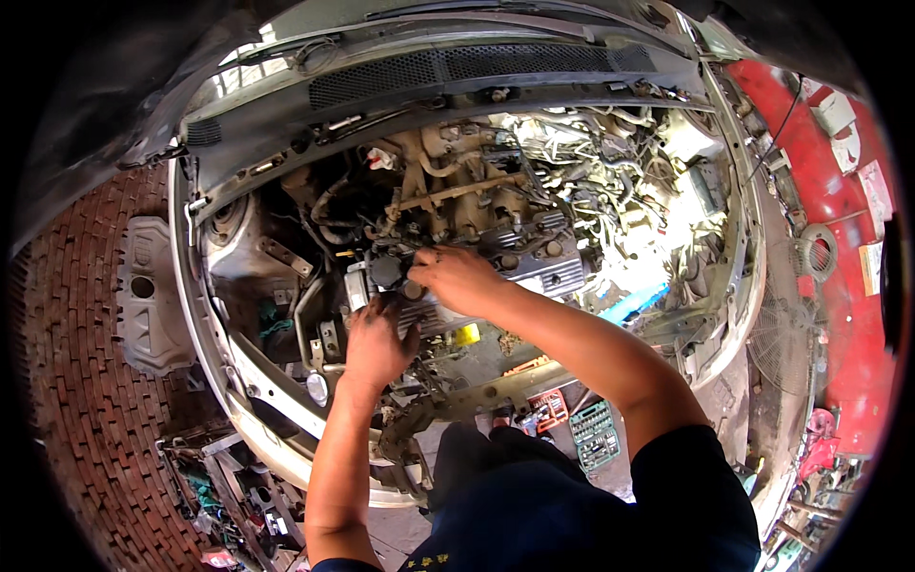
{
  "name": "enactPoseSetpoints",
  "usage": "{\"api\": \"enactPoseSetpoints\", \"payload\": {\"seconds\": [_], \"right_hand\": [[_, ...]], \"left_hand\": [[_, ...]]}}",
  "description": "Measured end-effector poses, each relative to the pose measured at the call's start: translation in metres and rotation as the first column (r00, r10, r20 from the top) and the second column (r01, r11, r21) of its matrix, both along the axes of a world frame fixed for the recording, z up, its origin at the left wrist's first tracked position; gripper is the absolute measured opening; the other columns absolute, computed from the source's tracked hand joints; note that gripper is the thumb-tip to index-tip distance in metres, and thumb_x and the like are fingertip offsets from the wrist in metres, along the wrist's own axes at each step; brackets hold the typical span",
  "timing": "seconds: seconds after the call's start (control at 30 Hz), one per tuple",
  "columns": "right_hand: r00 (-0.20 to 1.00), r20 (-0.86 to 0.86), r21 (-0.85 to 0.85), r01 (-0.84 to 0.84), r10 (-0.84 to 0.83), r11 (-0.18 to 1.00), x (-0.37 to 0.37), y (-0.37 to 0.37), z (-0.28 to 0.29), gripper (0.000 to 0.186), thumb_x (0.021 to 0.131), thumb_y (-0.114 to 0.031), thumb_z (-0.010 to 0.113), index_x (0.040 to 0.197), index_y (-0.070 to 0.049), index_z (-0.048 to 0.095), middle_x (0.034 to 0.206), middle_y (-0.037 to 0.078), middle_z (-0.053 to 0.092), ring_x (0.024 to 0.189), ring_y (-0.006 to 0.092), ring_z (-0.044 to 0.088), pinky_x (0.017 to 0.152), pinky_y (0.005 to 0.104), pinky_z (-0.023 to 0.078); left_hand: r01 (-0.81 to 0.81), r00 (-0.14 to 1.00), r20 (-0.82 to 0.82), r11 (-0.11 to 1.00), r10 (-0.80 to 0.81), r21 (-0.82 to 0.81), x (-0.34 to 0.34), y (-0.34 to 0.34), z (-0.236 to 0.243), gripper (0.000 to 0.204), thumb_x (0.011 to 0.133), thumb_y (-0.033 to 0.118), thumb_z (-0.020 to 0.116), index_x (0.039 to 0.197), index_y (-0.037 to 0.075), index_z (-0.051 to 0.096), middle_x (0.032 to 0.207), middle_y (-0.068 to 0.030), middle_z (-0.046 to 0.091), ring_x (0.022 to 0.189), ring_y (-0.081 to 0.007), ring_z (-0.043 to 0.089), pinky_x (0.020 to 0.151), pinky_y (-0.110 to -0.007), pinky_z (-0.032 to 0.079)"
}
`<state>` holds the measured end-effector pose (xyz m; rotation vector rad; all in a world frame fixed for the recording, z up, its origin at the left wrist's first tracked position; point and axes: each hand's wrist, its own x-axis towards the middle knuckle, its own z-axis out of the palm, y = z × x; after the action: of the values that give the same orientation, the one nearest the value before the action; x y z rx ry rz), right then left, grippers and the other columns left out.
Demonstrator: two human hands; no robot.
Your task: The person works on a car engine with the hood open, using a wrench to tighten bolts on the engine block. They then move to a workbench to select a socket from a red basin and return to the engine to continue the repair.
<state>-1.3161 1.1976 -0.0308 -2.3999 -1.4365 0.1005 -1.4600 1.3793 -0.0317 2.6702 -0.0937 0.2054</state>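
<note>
In a car's open engine bay, both my hands are at the left end of the grey ribbed engine valve cover [548, 270]. My right hand [452, 278] reaches over it with fingers bent together, next to a small round metal cap [413, 289]; what the fingertips hold, if anything, is hidden. A black round oil filler cap [385, 272] sits just left of those fingers. My left hand [377, 341] is at the near edge of the cover, its darkened fingers extended and the thumb apart. Nothing shows in its grasp.
Brown intake pipes [457, 195] rise behind the cover. Tangled wiring [610, 176] lies brightly lit at right. A green socket set [595, 437] and a red tool case [548, 410] lie on the floor. A grey engine shield [152, 296] rests on bricks at left; a fan [786, 343] stands right.
</note>
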Motion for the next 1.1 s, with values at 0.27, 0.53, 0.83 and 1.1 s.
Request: {"api": "enactPoseSetpoints", "payload": {"seconds": [0.27,0.53,0.83,1.1], "right_hand": [[0.990,-0.136,0.017,0.032,-0.029,0.999,0.001,0.004,0.007,0.022,0.095,-0.011,0.062,0.114,-0.016,0.072,0.116,0.011,0.066,0.111,0.0375,0.068,0.092,0.0517,0.056],[0.991,-0.129,-0.051,0.016,-0.023,0.999,0.005,0.004,0.009,0.031,0.095,-0.011,0.064,0.125,-0.015,0.072,0.120,0.010,0.068,0.112,0.0379,0.069,0.094,0.0518,0.057],[0.998,-0.002,0.042,0.059,-0.059,0.997,-0.001,0.002,0.007,0.023,0.091,-0.013,0.068,0.113,-0.008,0.068,0.113,0.012,0.070,0.108,0.0366,0.071,0.091,0.0514,0.058],[0.994,-0.006,0.042,0.108,-0.108,0.993,-0.003,-0.011,0.021,0.033,0.097,-0.027,0.073,0.124,-0.009,0.067,0.121,0.013,0.067,0.117,0.0364,0.067,0.098,0.0498,0.056]], "left_hand": [[-0.059,0.998,-0.047,0.986,0.052,-0.155,-0.002,0.002,0.008,0.035,0.088,0.025,0.078,0.113,0.002,0.079,0.116,-0.0247,0.074,0.105,-0.0455,0.071,0.098,-0.050,0.058],[-0.069,0.991,-0.129,0.965,0.037,-0.252,-0.002,0.010,0.015,0.035,0.090,0.031,0.075,0.112,0.005,0.080,0.111,-0.0202,0.077,0.112,-0.0398,0.070,0.103,-0.048,0.055],[-0.037,0.981,-0.194,0.964,-0.016,-0.265,-0.001,0.022,0.018,0.036,0.093,0.032,0.073,0.120,0.007,0.078,0.120,-0.0213,0.074,0.113,-0.0421,0.068,0.105,-0.050,0.053],[-0.173,0.977,-0.156,0.968,0.145,-0.181,-0.025,0.063,0.029,0.041,0.096,0.029,0.074,0.128,0.003,0.074,0.127,-0.0223,0.073,0.119,-0.0413,0.069,0.105,-0.049,0.054]]}}
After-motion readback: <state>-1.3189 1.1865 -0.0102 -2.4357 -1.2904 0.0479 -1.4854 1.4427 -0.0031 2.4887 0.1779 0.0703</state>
